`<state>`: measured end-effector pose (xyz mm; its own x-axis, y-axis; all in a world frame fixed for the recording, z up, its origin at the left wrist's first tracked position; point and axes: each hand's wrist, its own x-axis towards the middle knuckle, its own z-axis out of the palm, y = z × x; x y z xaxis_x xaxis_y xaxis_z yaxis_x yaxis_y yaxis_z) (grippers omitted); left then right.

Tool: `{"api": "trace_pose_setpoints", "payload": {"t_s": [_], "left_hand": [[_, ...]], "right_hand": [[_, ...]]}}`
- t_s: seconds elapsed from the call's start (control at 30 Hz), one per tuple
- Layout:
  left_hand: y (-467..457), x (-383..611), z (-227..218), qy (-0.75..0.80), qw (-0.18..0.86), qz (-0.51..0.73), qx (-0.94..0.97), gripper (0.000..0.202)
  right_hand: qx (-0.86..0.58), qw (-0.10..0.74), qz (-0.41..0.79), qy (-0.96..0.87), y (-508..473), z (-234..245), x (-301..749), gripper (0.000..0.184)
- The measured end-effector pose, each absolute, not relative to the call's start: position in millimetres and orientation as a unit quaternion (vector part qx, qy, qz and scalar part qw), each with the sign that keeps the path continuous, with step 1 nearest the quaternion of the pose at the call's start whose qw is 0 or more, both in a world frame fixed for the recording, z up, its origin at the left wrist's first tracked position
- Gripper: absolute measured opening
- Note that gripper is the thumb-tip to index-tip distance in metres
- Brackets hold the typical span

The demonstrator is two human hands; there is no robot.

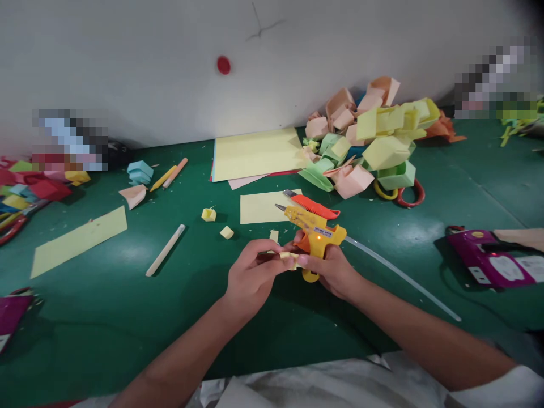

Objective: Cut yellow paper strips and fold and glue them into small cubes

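My left hand (pixel 251 279) pinches a small folded piece of pale yellow paper (pixel 289 259) with thumb and fingers. Wrapped around the handle of a yellow hot glue gun (pixel 315 228) is my right hand (pixel 338 273), its thumb tip also touching the paper piece. The gun's nozzle points left, and a long clear glue stick (pixel 402 276) trails from its back to the right. Just beyond the fingers lies a small paper strip (pixel 274 235). Two tiny yellow paper shapes, an open box (pixel 208 215) and a closed block (pixel 226 232), rest left of my hands.
An orange utility knife (pixel 314 205) lies partly over a yellow paper sheet (pixel 259 209). A heap of folded paper boxes (pixel 386 150) with scissors (pixel 411 194) sits at back right. Purple power strips (pixel 497 258) flank the green table (pixel 170 323). A white partition (pixel 148 68) rises behind.
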<state>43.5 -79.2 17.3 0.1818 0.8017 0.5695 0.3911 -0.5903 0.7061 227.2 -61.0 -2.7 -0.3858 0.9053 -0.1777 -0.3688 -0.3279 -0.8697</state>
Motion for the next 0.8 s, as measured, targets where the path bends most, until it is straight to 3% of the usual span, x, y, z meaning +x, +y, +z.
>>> {"api": "trace_pose_setpoints", "payload": {"t_s": [0.13,0.27,0.43,0.5,0.63,0.8], "left_hand": [[-77,39,26,0.425,0.204,0.452,0.757,0.021],[-74,38,27,0.413,0.274,0.442,0.748,0.030],[-74,46,24,0.481,0.401,0.448,0.638,0.016],[-74,48,22,0.535,0.396,0.412,0.622,0.024],[-72,46,23,0.573,0.393,0.337,0.635,0.017],[-73,40,34,0.545,0.306,0.380,0.682,0.008]], "right_hand": [[-0.388,0.413,0.715,-0.409,-60,0,227,0.047],[-0.423,0.408,0.695,-0.415,-59,0,228,0.045],[-0.474,0.411,0.649,-0.430,-58,-1,227,0.038],[-0.494,0.408,0.624,-0.448,-58,3,226,0.036],[-0.516,0.387,0.613,-0.457,-58,10,224,0.037],[-0.464,0.411,0.653,-0.435,-58,5,223,0.038]]}}
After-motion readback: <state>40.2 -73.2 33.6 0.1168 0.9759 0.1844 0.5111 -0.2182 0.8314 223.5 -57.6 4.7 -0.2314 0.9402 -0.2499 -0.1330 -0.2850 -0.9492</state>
